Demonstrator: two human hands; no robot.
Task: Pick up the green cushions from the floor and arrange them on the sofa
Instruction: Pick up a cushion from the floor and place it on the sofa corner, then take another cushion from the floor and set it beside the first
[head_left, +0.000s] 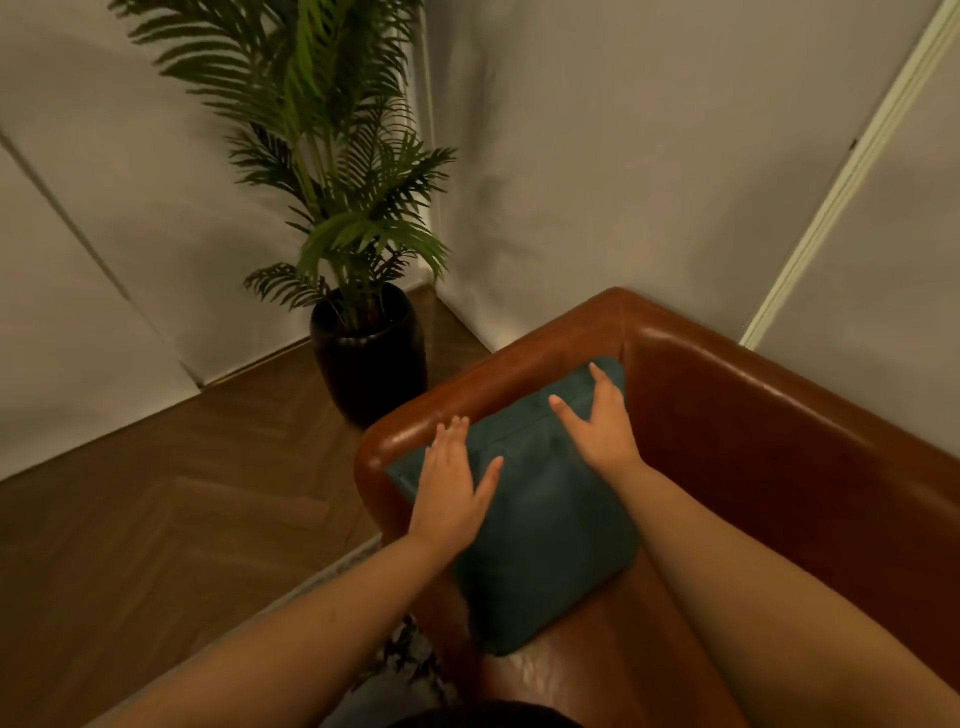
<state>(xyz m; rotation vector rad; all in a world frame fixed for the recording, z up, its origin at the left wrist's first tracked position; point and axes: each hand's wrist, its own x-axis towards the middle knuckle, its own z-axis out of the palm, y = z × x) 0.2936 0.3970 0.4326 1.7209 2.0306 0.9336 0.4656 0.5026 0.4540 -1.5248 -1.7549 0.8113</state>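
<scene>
On sofa (727, 395) corner, both hands flat on cushion (545, 545)

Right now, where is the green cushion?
In the head view, the green cushion leans against the brown sofa's armrest in its corner, both hands flat on it, right of the potted palm.

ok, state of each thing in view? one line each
green cushion: on the sofa seat, leaning against the armrest
left hand: open, flat on the cushion
right hand: open, flat on the cushion's upper part
sofa: brown leather, corner holds the cushion
potted plant: upright on the floor beside the armrest
</scene>
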